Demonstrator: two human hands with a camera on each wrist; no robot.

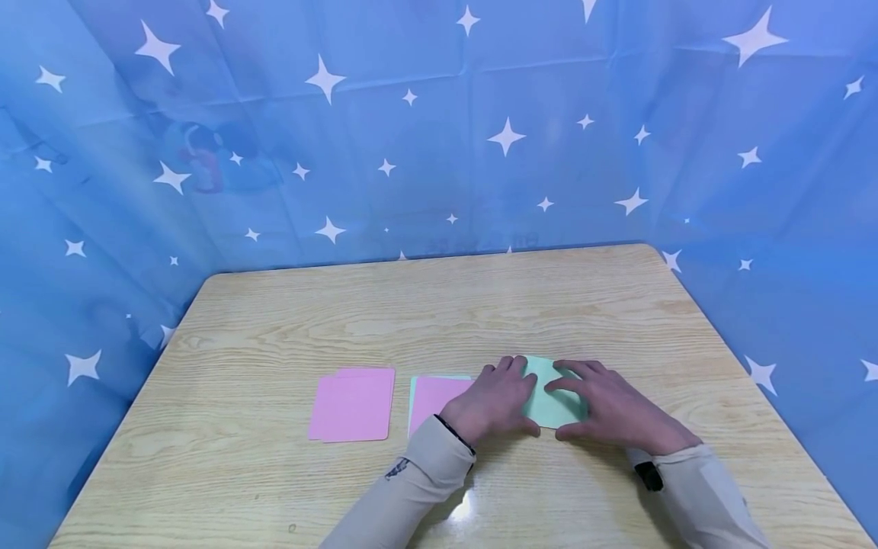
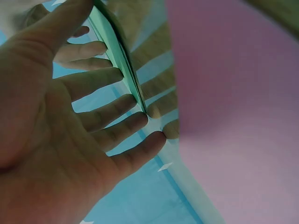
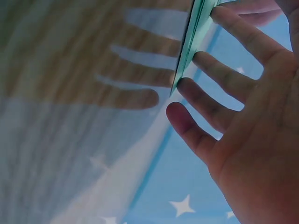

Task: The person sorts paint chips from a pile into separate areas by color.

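Note:
A mint-green square of paper [image 1: 552,406] lies on the table between the two hands. In the head view, my left hand [image 1: 492,402] touches its left side with fingers spread. From the other side, my right hand [image 1: 613,404] reaches over its right part, fingers slightly bent. Both wrist views show mostly straight fingers at the edge of the green paper [image 2: 114,49], which seems to be several thin layers [image 3: 198,35]. Just left of the left hand is a pink square [image 1: 434,400], partly covered by that hand, with a green edge showing beneath it.
Farther left, overlapping pink squares [image 1: 353,406] lie on the wood-grain table [image 1: 274,328]. Its glossy top reflects the fingers in the wrist views. A blue curtain with white stars [image 1: 411,152] hangs behind the table and along its sides.

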